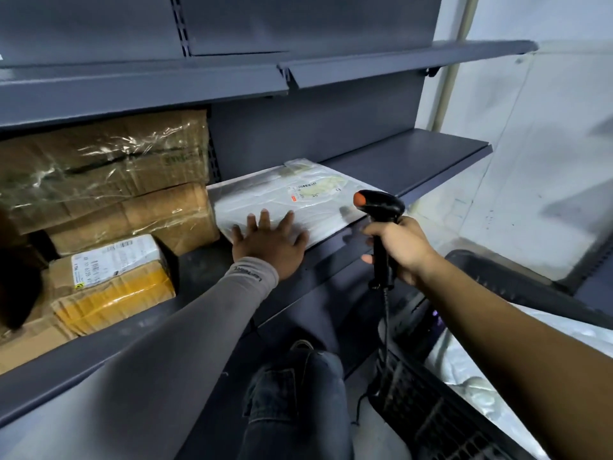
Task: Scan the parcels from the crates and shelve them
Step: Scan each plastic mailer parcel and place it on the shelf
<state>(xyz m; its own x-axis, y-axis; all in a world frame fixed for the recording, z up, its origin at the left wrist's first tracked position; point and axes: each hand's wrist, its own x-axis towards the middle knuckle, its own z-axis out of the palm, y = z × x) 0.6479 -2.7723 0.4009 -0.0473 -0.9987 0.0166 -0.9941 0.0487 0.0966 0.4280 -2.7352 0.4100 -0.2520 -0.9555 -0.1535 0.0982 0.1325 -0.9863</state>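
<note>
Left hand (pixel 270 242) flat on white parcel (pixel 292 200) on grey shelf (pixel 414 161); right hand (pixel 403 249) grips scanner (pixel 381 207); boxes (pixel 106 180) left.

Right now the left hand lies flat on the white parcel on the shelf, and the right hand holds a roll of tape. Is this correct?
Not quite. The head view shows the right hand holding a black scanner with an orange tip, not a roll of tape. The rest is right: the left hand lies flat on the white parcel on the shelf.
</note>
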